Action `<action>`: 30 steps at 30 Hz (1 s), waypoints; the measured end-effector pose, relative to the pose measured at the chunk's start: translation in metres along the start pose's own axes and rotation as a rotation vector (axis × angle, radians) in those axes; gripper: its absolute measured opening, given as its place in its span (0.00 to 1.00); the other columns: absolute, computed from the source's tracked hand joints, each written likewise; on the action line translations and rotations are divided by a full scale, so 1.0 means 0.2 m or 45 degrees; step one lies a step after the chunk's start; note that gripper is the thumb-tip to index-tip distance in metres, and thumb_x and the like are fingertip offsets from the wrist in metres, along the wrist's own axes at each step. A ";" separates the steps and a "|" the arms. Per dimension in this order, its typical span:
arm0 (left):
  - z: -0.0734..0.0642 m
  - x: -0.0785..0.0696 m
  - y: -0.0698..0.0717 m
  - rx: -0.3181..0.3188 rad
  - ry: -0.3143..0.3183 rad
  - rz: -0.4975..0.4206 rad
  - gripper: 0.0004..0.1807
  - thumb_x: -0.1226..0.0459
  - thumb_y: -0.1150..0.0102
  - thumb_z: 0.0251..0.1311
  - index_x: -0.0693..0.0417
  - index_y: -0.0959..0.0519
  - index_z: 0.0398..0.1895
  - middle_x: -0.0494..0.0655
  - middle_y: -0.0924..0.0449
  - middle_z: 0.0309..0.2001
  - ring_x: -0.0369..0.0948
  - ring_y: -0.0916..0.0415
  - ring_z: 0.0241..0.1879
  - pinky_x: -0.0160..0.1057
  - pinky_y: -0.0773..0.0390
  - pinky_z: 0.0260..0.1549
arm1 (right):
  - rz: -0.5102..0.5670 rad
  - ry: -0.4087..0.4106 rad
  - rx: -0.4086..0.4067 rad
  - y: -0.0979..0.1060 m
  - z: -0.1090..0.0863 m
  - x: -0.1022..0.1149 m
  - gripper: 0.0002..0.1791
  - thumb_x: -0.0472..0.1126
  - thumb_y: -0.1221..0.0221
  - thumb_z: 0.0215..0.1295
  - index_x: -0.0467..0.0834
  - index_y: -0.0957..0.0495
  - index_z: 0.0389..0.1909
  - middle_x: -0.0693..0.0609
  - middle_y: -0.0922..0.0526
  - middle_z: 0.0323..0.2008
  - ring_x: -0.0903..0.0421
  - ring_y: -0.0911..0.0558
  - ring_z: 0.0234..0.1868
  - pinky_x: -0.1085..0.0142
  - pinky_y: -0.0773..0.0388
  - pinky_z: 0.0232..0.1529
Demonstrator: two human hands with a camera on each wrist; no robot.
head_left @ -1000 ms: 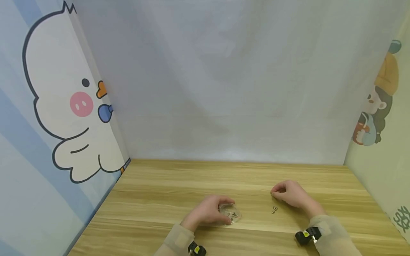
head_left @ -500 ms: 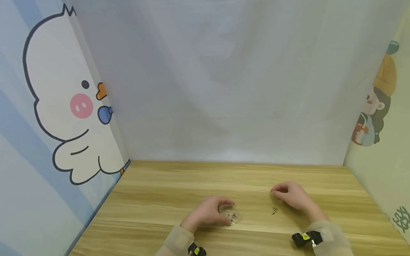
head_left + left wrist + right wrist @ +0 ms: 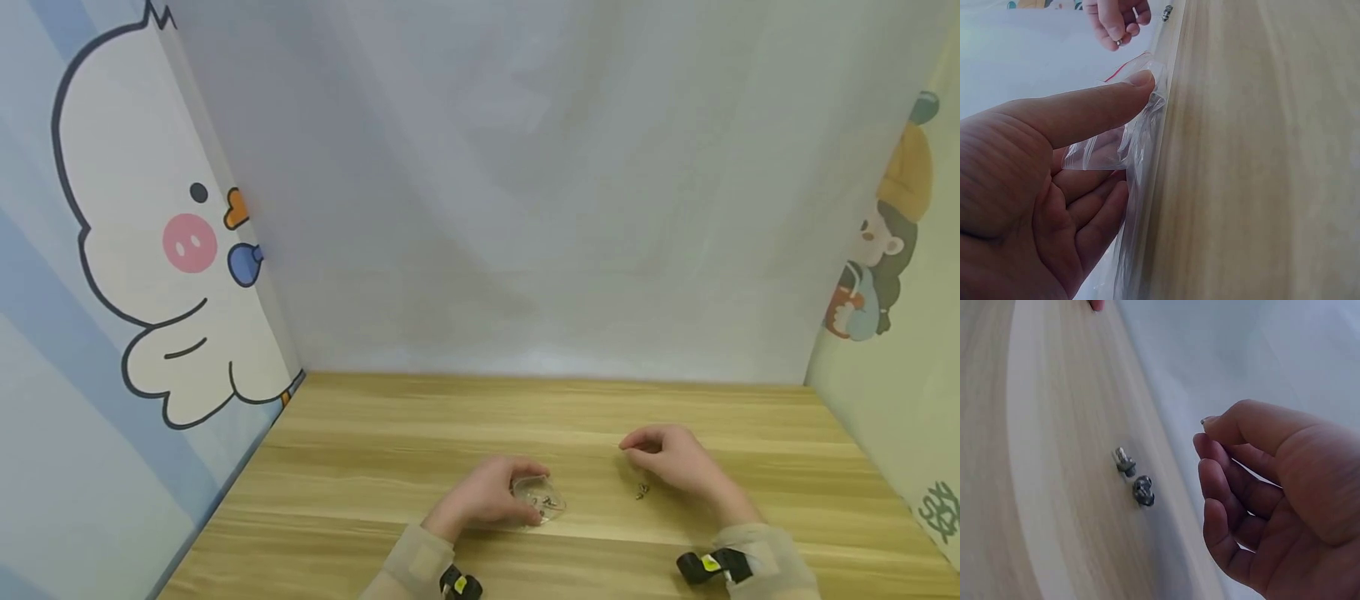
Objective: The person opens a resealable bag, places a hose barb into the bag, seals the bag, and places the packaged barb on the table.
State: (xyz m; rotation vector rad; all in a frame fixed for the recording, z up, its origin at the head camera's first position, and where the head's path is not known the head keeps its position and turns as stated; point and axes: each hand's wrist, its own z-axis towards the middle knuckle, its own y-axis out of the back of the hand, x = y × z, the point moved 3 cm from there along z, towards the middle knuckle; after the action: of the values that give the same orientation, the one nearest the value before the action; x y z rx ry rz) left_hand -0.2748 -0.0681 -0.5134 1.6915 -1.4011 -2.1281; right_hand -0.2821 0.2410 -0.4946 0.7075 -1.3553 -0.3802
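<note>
My left hand [image 3: 487, 493] holds a clear zip bag [image 3: 557, 505] on the table, thumb on its near edge and fingers at its far edge. Several small metal screws [image 3: 548, 502] show inside it, and a red line [image 3: 1124, 67] runs along one edge in the left wrist view. Just above the table, my right hand [image 3: 678, 462] pinches a tiny metal screw [image 3: 1119, 42] between thumb and index finger; only its tip shows in the right wrist view. Below that hand a few loose screws [image 3: 642, 491] lie close together on the wood.
The wood-grain table [image 3: 375, 467] runs back to a pale grey curtain [image 3: 525, 250]. A wall with a cartoon duck [image 3: 142, 250] borders it on the left, a pale green printed wall [image 3: 915, 375] on the right.
My right hand has shifted slightly left, towards the bag, with its fingertips pinched. The left hand and the bag stay where they were.
</note>
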 end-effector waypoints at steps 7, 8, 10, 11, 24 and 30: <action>0.00 -0.01 0.00 0.001 0.014 0.000 0.36 0.61 0.15 0.48 0.46 0.15 0.64 0.38 0.16 0.64 0.38 0.22 0.59 0.46 0.24 0.64 | 0.074 0.056 0.058 -0.06 0.00 0.07 0.09 0.36 0.33 0.71 0.37 0.11 0.47 0.50 0.11 0.42 0.54 0.15 0.42 0.65 0.18 0.42; 0.00 0.00 0.00 0.001 0.014 0.002 0.36 0.61 0.15 0.48 0.46 0.15 0.64 0.38 0.16 0.64 0.38 0.22 0.59 0.46 0.25 0.64 | 0.079 0.071 0.068 -0.07 0.00 0.08 0.09 0.36 0.32 0.71 0.37 0.11 0.47 0.50 0.11 0.42 0.54 0.15 0.42 0.65 0.18 0.41; 0.00 0.00 0.00 0.001 0.015 -0.002 0.36 0.61 0.14 0.48 0.46 0.15 0.64 0.38 0.16 0.64 0.38 0.22 0.60 0.47 0.25 0.65 | 0.079 0.097 0.086 -0.09 0.00 0.10 0.08 0.36 0.32 0.70 0.37 0.11 0.46 0.51 0.11 0.41 0.54 0.16 0.41 0.65 0.18 0.40; 0.00 0.00 -0.01 0.001 0.015 -0.002 0.36 0.60 0.14 0.48 0.46 0.15 0.64 0.38 0.16 0.64 0.38 0.22 0.61 0.47 0.25 0.66 | 0.073 0.111 0.092 -0.10 0.00 0.11 0.08 0.36 0.32 0.69 0.38 0.11 0.46 0.51 0.11 0.40 0.55 0.16 0.40 0.66 0.18 0.40; 0.01 0.01 0.00 0.000 -0.005 -0.003 0.35 0.60 0.14 0.48 0.47 0.15 0.64 0.38 0.16 0.63 0.37 0.22 0.61 0.44 0.25 0.65 | 0.044 0.175 0.108 -0.18 0.00 0.17 0.05 0.37 0.31 0.69 0.40 0.10 0.42 0.55 0.12 0.36 0.61 0.18 0.36 0.67 0.19 0.38; 0.01 0.01 0.00 0.003 -0.011 -0.002 0.35 0.60 0.15 0.49 0.48 0.15 0.65 0.38 0.16 0.63 0.38 0.22 0.62 0.45 0.25 0.66 | 0.035 0.191 0.145 -0.22 0.00 0.21 0.06 0.39 0.31 0.70 0.42 0.10 0.42 0.58 0.12 0.35 0.62 0.18 0.35 0.67 0.19 0.38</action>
State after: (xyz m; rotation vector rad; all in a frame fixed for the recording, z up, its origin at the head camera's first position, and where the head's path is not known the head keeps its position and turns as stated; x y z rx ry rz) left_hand -0.2769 -0.0682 -0.5155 1.6862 -1.4056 -2.1381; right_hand -0.2679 0.1827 -0.4923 0.7951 -1.2497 -0.2245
